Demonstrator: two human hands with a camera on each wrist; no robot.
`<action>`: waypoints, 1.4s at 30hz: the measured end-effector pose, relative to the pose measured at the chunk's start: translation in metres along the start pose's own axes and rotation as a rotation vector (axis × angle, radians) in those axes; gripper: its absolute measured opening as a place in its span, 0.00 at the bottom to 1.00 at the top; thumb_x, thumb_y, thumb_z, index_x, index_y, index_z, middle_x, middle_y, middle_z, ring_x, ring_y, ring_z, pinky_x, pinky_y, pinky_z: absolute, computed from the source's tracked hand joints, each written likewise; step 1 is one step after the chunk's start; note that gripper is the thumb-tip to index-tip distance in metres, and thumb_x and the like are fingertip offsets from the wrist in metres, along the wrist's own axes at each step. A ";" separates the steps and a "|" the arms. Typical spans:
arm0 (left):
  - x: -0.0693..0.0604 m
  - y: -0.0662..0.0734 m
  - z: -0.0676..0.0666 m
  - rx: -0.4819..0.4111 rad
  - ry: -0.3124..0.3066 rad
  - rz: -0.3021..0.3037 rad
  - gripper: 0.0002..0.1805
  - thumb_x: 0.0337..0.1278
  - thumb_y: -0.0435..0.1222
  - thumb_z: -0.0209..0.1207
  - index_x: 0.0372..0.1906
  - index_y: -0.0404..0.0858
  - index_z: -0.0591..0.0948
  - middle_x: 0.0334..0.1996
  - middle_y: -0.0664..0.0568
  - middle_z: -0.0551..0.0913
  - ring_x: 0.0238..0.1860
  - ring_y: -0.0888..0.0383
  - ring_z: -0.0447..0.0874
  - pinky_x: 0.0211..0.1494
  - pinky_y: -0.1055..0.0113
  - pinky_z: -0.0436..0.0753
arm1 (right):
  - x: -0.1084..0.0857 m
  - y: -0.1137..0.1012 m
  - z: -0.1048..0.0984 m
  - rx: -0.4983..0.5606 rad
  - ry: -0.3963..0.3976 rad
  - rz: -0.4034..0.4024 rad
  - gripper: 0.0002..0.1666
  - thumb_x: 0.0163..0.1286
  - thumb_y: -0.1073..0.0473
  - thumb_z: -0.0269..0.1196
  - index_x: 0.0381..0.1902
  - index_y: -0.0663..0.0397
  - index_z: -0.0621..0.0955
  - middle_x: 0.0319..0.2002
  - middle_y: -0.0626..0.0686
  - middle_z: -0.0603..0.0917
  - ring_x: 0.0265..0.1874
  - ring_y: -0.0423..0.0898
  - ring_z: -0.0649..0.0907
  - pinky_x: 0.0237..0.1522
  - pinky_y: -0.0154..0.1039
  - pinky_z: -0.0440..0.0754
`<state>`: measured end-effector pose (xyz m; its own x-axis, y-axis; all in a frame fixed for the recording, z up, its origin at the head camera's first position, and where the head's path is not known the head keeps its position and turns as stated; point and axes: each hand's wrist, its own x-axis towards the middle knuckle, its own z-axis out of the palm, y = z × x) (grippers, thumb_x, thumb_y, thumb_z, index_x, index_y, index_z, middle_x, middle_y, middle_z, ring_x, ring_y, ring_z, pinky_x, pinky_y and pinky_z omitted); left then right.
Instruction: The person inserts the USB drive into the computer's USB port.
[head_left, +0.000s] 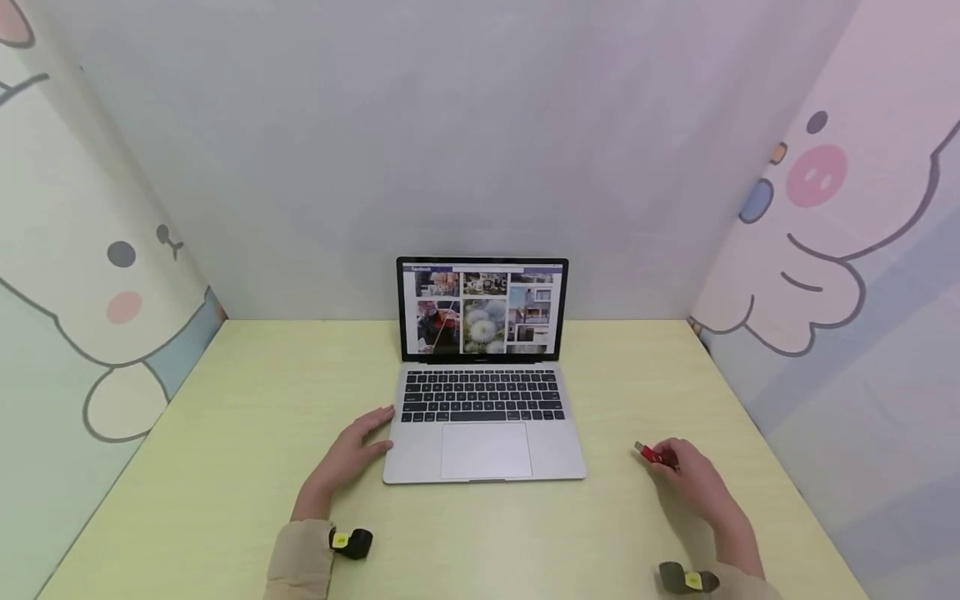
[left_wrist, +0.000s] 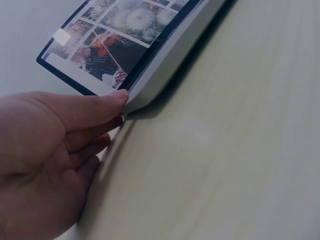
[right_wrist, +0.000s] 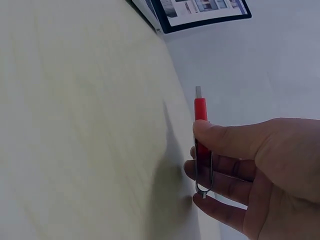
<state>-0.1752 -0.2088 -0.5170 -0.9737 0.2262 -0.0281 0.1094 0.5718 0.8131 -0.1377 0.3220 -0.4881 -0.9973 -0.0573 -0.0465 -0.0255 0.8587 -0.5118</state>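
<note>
An open silver laptop (head_left: 414, 454) sits on the table, its lit screen (head_left: 483, 312) showing a page of photos. My left hand (head_left: 348, 454) rests against the laptop's left edge. In the left wrist view, the thumb (left_wrist: 95, 107) touches the laptop's side, while the other fingers lie partly hidden below it. My right hand (head_left: 693, 479) pinches a red USB flash drive (head_left: 649, 453) to the right of the laptop, apart from it. Seen from the right wrist, the flash drive (right_wrist: 200, 108) has its bare metal plug pointing away from the hand and a metal loop at the other end.
The pale yellow table (head_left: 495, 542) extends around the laptop on both sides and in front. A grey wall (head_left: 480, 150) stands behind it. Side panels with cartoon animals (head_left: 817, 175) flank the table left and right. Each wrist wears a black camera band (head_left: 360, 544).
</note>
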 end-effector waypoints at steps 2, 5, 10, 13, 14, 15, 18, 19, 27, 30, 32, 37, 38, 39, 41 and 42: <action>0.000 0.001 0.000 -0.002 -0.003 0.000 0.31 0.62 0.33 0.59 0.70 0.35 0.67 0.72 0.37 0.63 0.74 0.37 0.54 0.77 0.41 0.54 | 0.007 -0.005 0.002 0.004 -0.005 -0.022 0.13 0.63 0.66 0.65 0.44 0.66 0.78 0.37 0.55 0.81 0.35 0.44 0.77 0.35 0.37 0.78; 0.001 0.000 0.000 0.008 -0.004 0.007 0.31 0.62 0.33 0.59 0.70 0.34 0.67 0.72 0.37 0.63 0.74 0.37 0.55 0.77 0.41 0.54 | 0.016 -0.010 0.004 0.009 -0.018 -0.041 0.13 0.63 0.66 0.65 0.45 0.65 0.78 0.36 0.54 0.80 0.35 0.45 0.76 0.35 0.35 0.77; 0.001 -0.001 0.000 0.013 -0.001 0.010 0.31 0.62 0.32 0.59 0.70 0.34 0.67 0.72 0.37 0.63 0.74 0.36 0.55 0.77 0.41 0.55 | 0.030 -0.011 0.007 0.011 -0.025 -0.068 0.13 0.63 0.66 0.65 0.45 0.64 0.78 0.35 0.53 0.78 0.34 0.45 0.73 0.33 0.33 0.74; 0.001 -0.002 0.000 0.010 -0.001 0.015 0.31 0.62 0.32 0.59 0.70 0.34 0.67 0.72 0.37 0.63 0.74 0.36 0.55 0.77 0.41 0.54 | 0.035 -0.009 0.008 0.011 -0.016 -0.077 0.13 0.63 0.67 0.65 0.46 0.65 0.78 0.34 0.53 0.77 0.33 0.45 0.72 0.31 0.32 0.72; 0.001 -0.003 0.000 0.010 0.001 0.019 0.31 0.62 0.32 0.59 0.70 0.34 0.67 0.72 0.37 0.63 0.74 0.36 0.55 0.77 0.41 0.55 | 0.037 -0.009 0.008 0.013 -0.016 -0.077 0.13 0.63 0.67 0.64 0.46 0.65 0.78 0.34 0.53 0.77 0.33 0.45 0.72 0.31 0.32 0.72; 0.001 -0.003 0.000 0.009 0.004 0.023 0.31 0.62 0.32 0.59 0.69 0.34 0.67 0.72 0.37 0.63 0.74 0.36 0.55 0.77 0.41 0.55 | 0.038 -0.009 0.008 0.012 -0.014 -0.078 0.14 0.63 0.67 0.64 0.46 0.65 0.78 0.34 0.54 0.77 0.33 0.45 0.72 0.31 0.32 0.71; 0.001 -0.004 0.000 0.004 0.007 0.026 0.31 0.62 0.32 0.59 0.69 0.34 0.67 0.71 0.37 0.64 0.74 0.36 0.55 0.77 0.41 0.55 | 0.042 -0.010 0.008 0.019 -0.020 -0.077 0.14 0.63 0.67 0.64 0.46 0.65 0.78 0.36 0.55 0.78 0.34 0.45 0.73 0.33 0.34 0.73; 0.001 -0.004 0.000 0.003 0.007 0.026 0.31 0.62 0.32 0.59 0.69 0.34 0.67 0.72 0.37 0.64 0.74 0.36 0.55 0.77 0.40 0.55 | 0.044 -0.010 0.007 0.022 -0.023 -0.078 0.13 0.64 0.67 0.64 0.46 0.65 0.78 0.37 0.55 0.79 0.34 0.46 0.74 0.34 0.35 0.74; 0.000 -0.004 0.002 -0.004 0.000 0.011 0.31 0.62 0.32 0.59 0.70 0.35 0.67 0.72 0.38 0.63 0.74 0.37 0.55 0.77 0.41 0.55 | 0.058 -0.017 0.007 0.011 -0.046 -0.080 0.11 0.65 0.67 0.63 0.46 0.61 0.78 0.39 0.57 0.84 0.36 0.47 0.77 0.38 0.42 0.79; 0.000 -0.004 0.002 0.001 -0.005 0.014 0.31 0.62 0.32 0.58 0.70 0.35 0.66 0.72 0.38 0.63 0.74 0.37 0.55 0.77 0.41 0.55 | 0.065 -0.019 0.009 -0.002 -0.050 -0.096 0.11 0.66 0.66 0.62 0.46 0.61 0.78 0.39 0.56 0.84 0.36 0.47 0.77 0.40 0.43 0.79; 0.000 -0.003 0.002 -0.009 -0.001 0.009 0.31 0.62 0.32 0.58 0.70 0.35 0.66 0.72 0.38 0.63 0.74 0.36 0.55 0.77 0.40 0.54 | 0.070 -0.020 0.010 -0.006 -0.053 -0.104 0.11 0.66 0.66 0.63 0.47 0.60 0.78 0.39 0.56 0.83 0.36 0.47 0.77 0.40 0.43 0.80; 0.000 -0.003 0.002 0.004 0.006 0.015 0.31 0.63 0.33 0.58 0.70 0.35 0.67 0.72 0.37 0.63 0.74 0.36 0.55 0.77 0.40 0.55 | 0.079 -0.023 0.012 0.010 -0.048 -0.124 0.11 0.66 0.67 0.63 0.46 0.61 0.78 0.40 0.57 0.83 0.37 0.48 0.78 0.42 0.45 0.81; 0.000 -0.003 0.002 0.006 0.006 0.015 0.31 0.63 0.33 0.58 0.70 0.35 0.67 0.72 0.38 0.63 0.74 0.36 0.55 0.77 0.41 0.55 | 0.081 -0.024 0.011 0.015 -0.049 -0.131 0.11 0.66 0.67 0.62 0.47 0.61 0.78 0.41 0.58 0.84 0.38 0.48 0.78 0.43 0.46 0.81; 0.000 -0.004 0.002 0.009 0.006 0.016 0.31 0.63 0.33 0.58 0.70 0.35 0.66 0.72 0.38 0.63 0.74 0.36 0.55 0.77 0.41 0.55 | 0.083 -0.025 0.012 0.019 -0.047 -0.136 0.11 0.66 0.67 0.62 0.46 0.60 0.78 0.41 0.58 0.84 0.39 0.48 0.79 0.44 0.46 0.82; 0.001 -0.004 0.002 0.011 0.007 0.017 0.31 0.63 0.33 0.58 0.70 0.35 0.66 0.72 0.38 0.63 0.74 0.36 0.55 0.77 0.41 0.54 | 0.086 -0.026 0.012 0.019 -0.048 -0.149 0.11 0.66 0.66 0.62 0.46 0.60 0.79 0.42 0.58 0.84 0.40 0.48 0.79 0.45 0.48 0.82; 0.001 -0.004 0.002 0.010 0.008 0.018 0.31 0.63 0.34 0.58 0.70 0.35 0.66 0.72 0.38 0.63 0.74 0.36 0.55 0.77 0.41 0.55 | 0.088 -0.027 0.012 0.020 -0.050 -0.156 0.11 0.66 0.66 0.63 0.46 0.59 0.79 0.42 0.58 0.84 0.40 0.49 0.80 0.46 0.48 0.82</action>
<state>-0.1761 -0.2091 -0.5217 -0.9732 0.2300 -0.0090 0.1286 0.5758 0.8074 -0.2240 0.2879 -0.4888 -0.9766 -0.2150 -0.0069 -0.1783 0.8269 -0.5333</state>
